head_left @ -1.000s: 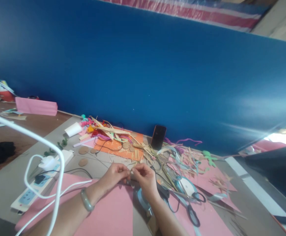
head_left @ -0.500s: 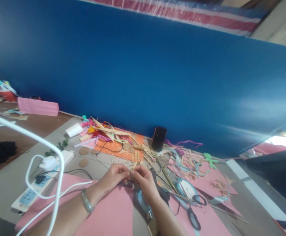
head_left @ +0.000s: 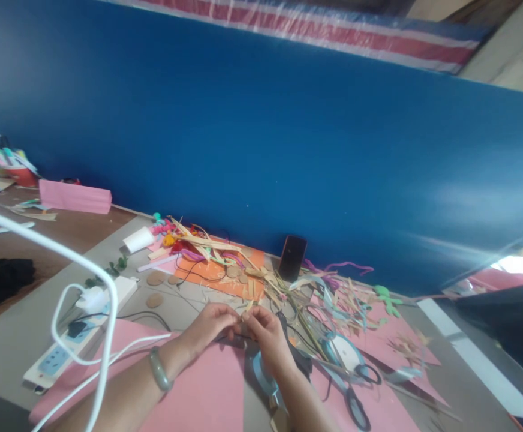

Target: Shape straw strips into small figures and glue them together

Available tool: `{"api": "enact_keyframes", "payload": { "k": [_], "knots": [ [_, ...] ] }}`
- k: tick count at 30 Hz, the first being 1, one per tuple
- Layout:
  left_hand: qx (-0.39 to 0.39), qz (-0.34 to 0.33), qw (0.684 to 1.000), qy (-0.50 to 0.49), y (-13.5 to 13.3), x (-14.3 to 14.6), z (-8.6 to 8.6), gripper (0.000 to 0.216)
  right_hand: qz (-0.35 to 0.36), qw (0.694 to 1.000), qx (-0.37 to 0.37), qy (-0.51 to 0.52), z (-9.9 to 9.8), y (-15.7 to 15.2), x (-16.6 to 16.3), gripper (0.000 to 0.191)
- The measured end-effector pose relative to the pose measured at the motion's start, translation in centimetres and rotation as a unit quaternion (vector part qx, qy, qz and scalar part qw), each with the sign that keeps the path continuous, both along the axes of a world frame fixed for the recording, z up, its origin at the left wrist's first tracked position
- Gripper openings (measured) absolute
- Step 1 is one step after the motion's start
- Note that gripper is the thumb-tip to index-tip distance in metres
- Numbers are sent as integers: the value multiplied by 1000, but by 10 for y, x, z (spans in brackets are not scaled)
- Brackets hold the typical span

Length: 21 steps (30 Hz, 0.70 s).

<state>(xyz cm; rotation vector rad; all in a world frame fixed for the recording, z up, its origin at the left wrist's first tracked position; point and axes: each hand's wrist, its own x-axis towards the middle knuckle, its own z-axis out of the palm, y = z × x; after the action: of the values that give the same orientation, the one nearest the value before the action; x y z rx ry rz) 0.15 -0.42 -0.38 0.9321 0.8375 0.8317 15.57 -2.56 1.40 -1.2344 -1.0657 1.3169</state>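
Note:
My left hand [head_left: 213, 327], with a bracelet [head_left: 160, 369] on its wrist, is closed in a pinch. Its fingertips meet those of my right hand [head_left: 268, 339], which is pinched too. A small pale yellowish bit [head_left: 246, 307] shows at the fingertips; what it is, and how much of it sits between the fingers, is hidden. Below the hands lies a pink paper sheet [head_left: 198, 390]. Just under my right hand is a light-blue tape roll [head_left: 261, 373]. Black-handled scissors [head_left: 357, 408] rest to its right.
A white cable [head_left: 113, 312] loops across the left foreground by a power strip [head_left: 48, 363]. Orange paper [head_left: 198, 281] bears straw-like strips and coloured bits. A phone [head_left: 292, 258] leans on the blue partition [head_left: 261, 132]. Another tape roll [head_left: 345, 351] and ribbon scraps lie right.
The camera view has shifted a little, so the scene sits slightly lower and to the right. Both hands stay pinched together, with only slight finger movement.

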Motion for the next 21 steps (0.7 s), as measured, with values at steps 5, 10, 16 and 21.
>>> {"api": "enact_keyframes", "payload": {
  "k": [5,10,16,21],
  "knots": [
    [4,-3,1000,5,1,2,-2,20,0,1000,1,3,-2,1,0,28],
    [4,6,1000,-2,1,3,-5,22,5,1000,5,-2,-3,-1,-1,28],
    [0,17,1000,10,1,3,-2,17,-5,1000,13,-15,-4,-1,0,28],
    [40,26,999,14,2,3,-4,17,-8,1000,9,-7,-4,-1,0,30]
  ]
}}
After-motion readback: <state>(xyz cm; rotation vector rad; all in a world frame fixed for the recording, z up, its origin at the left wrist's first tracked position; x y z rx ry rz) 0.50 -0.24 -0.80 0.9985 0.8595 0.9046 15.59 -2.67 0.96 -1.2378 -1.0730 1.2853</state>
